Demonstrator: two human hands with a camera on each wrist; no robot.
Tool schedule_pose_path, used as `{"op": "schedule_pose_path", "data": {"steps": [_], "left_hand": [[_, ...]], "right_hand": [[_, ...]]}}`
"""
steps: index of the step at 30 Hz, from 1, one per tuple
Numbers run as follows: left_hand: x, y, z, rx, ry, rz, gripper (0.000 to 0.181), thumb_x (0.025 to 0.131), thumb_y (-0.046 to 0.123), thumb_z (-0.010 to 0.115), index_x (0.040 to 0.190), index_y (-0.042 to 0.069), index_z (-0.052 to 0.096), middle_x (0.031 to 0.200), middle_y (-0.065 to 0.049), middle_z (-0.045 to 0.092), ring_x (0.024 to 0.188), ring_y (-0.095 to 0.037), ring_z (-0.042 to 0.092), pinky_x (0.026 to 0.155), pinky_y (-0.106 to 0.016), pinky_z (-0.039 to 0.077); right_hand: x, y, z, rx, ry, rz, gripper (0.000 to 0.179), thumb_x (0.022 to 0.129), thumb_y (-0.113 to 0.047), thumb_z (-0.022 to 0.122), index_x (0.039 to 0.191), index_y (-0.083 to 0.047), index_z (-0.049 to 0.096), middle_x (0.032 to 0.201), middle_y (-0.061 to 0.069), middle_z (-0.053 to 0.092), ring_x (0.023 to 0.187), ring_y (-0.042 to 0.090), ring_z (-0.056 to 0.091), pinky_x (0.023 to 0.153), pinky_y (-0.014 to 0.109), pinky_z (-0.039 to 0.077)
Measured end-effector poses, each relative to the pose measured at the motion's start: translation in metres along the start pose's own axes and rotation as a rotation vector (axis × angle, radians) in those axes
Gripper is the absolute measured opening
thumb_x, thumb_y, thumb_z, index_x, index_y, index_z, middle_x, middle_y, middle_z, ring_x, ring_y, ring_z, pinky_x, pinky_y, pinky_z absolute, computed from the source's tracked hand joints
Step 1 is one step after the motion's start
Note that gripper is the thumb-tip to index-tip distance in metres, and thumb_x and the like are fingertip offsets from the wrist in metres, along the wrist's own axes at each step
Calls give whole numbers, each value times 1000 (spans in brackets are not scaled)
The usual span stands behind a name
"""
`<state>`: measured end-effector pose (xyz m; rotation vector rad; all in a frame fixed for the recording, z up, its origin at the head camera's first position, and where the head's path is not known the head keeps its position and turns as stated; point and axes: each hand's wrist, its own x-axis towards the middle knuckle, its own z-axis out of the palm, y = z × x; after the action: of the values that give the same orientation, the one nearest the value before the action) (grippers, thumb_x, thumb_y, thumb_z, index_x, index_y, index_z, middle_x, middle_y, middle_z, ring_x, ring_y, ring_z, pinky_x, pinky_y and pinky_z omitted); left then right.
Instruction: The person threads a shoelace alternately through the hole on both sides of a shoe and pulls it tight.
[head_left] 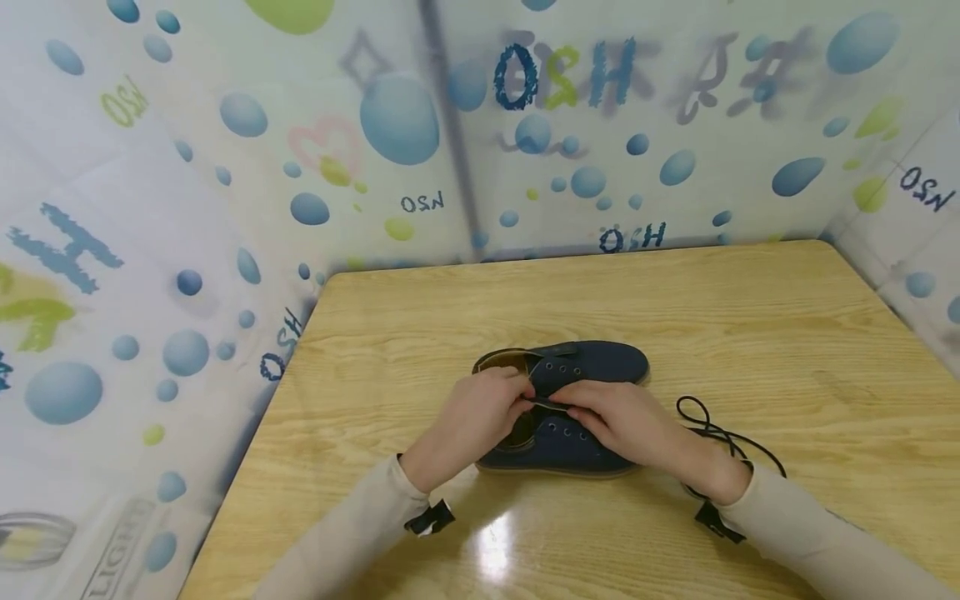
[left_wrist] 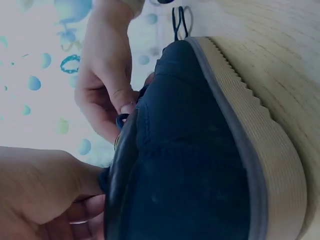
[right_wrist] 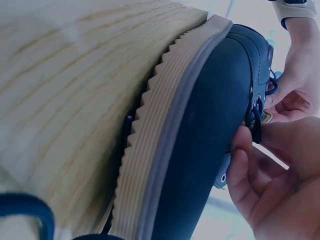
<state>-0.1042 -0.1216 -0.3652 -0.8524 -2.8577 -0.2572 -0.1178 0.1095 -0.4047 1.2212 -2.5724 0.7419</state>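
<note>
Two navy lace-up shoes with pale ridged soles lie side by side on the table, toes to the right in the head view. Several eyelets show on the far shoe (head_left: 603, 360) and on the near shoe (head_left: 525, 460). My left hand (head_left: 489, 408) grips the near shoe's upper edge by its opening. Close by, my right hand (head_left: 626, 421) pinches a dark shoelace (right_wrist: 257, 122) at the eyelets, thumb against fingers. The near shoe's side (left_wrist: 190, 130) fills much of the left wrist view. Fingertips partly hide the lace's path.
A loose black lace (head_left: 720, 433) lies looped on the wooden table (head_left: 420, 308), right of the shoes and partly under the right forearm. A curtain (head_left: 525, 192) printed with blue bubbles hangs behind the table.
</note>
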Motion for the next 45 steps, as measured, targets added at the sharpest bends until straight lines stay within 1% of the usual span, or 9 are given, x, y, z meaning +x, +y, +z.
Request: {"op": "schedule_pose_path", "data": {"steps": [6,10,12,16,21,28,39,42,45], "left_hand": [[-3,-10,0,-136,38,-32,7,94,24,68,93,17,69,92,4,65,73,-7,60,63,-20,49],[-6,-15,-5,-330,-11,-26,10,97,25,64,93,16,66,90,4,63,70,-4,55,62,-19,47],[-6,-16,-6,-364,-30,-23,15,99,25,62,89,15,67,86,5,64,68,-3,54,61,-19,46],[-4,-15,-4,-249,-31,-42,21,100,25,60,87,14,71,82,4,67,65,-4,54,60,-19,44],[-1,-8,-3,-125,-12,-101,11,96,20,65,101,12,71,88,1,73,68,-9,64,61,-21,50],[-1,-7,-2,-99,-2,-113,14,91,15,71,105,12,71,96,-2,74,79,-14,69,65,-25,54],[-9,-3,-8,-63,28,-80,13,81,3,72,91,10,74,83,-2,67,71,-14,61,62,-23,51],[-12,-3,-14,-113,-19,-35,17,76,1,70,89,11,74,77,3,64,66,-8,56,60,-20,45],[-12,-5,-18,-107,-150,16,16,72,0,67,70,16,68,61,11,50,58,-4,41,54,-18,33]], "right_hand": [[0,1,1,-3,11,38,23,93,-18,69,116,-18,71,110,-3,73,91,9,70,73,28,56],[0,2,1,-7,7,59,23,92,-21,70,115,-16,71,109,-2,73,94,10,71,76,31,57],[0,2,0,-14,3,81,25,92,-23,70,116,-15,71,110,-1,74,95,12,71,78,33,58],[0,2,0,-27,-9,125,32,93,-26,69,122,-12,67,116,3,73,97,16,72,80,36,58],[0,3,-1,-2,-38,143,35,95,-25,66,128,-12,64,120,5,72,93,15,72,78,37,57],[0,4,-1,70,-56,151,36,96,-21,66,130,-12,62,120,4,72,78,4,65,70,26,51],[0,2,2,79,-57,134,31,95,-19,66,126,-12,65,118,4,72,91,11,70,74,30,54],[0,2,2,74,-57,131,31,95,-19,66,125,-12,65,117,3,73,89,10,69,74,30,54],[0,3,1,64,-53,139,29,95,-19,67,123,-13,66,115,3,73,85,7,67,71,27,52]]}}
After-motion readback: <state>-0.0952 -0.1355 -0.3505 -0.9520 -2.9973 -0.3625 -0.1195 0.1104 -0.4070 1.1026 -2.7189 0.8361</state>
